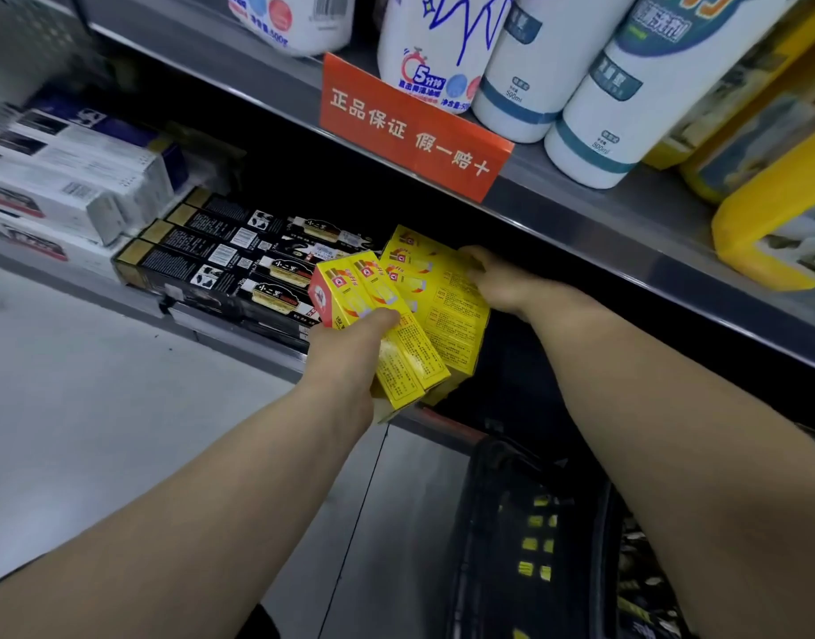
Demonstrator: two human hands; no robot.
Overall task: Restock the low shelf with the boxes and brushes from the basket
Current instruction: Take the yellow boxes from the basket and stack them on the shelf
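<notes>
Head view: left hand has its grip closed around two yellow boxes, held side by side at the low shelf front edge. Right hand rests on more yellow boxes, the stack fanned just behind; fingers wrap its far edge, how tight the grip is cannot be told. Black boxes lie on the shelf just left. Black basket on the floor below right arm, yellow items inside. Orange sign on the shelf above.
</notes>
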